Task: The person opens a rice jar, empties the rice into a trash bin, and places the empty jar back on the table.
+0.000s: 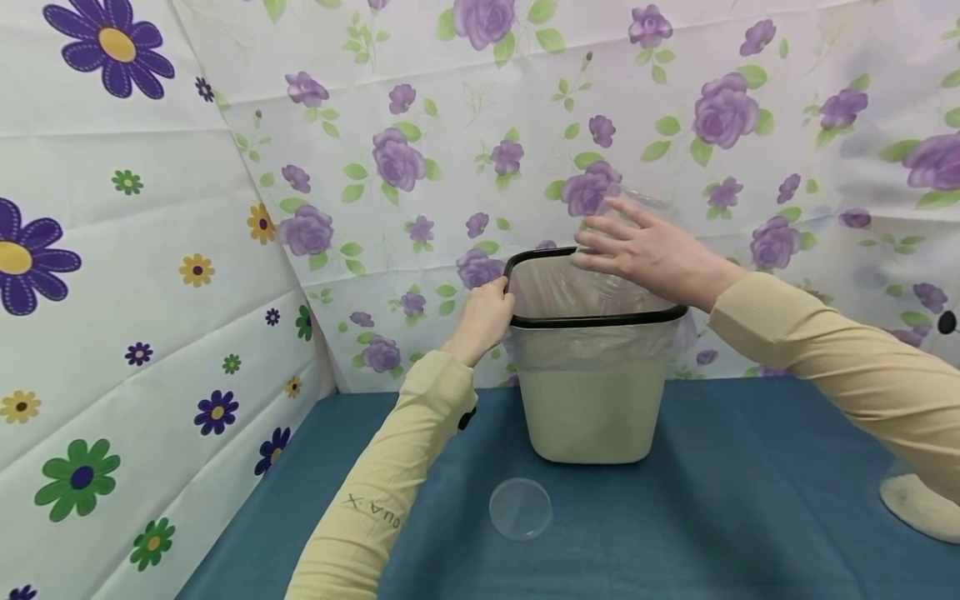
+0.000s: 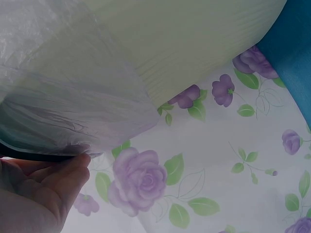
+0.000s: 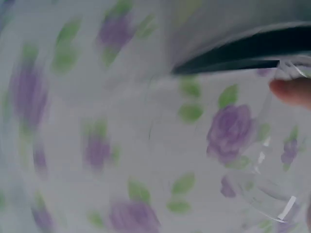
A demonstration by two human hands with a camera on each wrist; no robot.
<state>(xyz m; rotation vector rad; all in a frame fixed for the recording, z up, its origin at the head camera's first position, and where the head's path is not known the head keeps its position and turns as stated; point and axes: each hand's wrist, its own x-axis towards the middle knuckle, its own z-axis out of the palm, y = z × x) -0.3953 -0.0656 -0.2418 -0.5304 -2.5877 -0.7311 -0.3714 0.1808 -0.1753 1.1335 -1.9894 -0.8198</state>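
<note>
A cream bin with a black rim stands on the blue cloth, lined with a thin clear bag folded over its edge. My left hand grips the rim on its left side, fingers and thumb pinching rim and bag. Above the bin's right half, my right hand holds a clear, see-through container, seemingly a plastic cup. Part of that container shows in the right wrist view beside a fingertip; the hand hides much of it in the head view.
A clear round disc, like a lid, lies on the blue cloth before the bin. At the right edge, a container with pale contents is partly behind my sleeve. A black knob shows above it. Flower-printed sheets hang behind and left.
</note>
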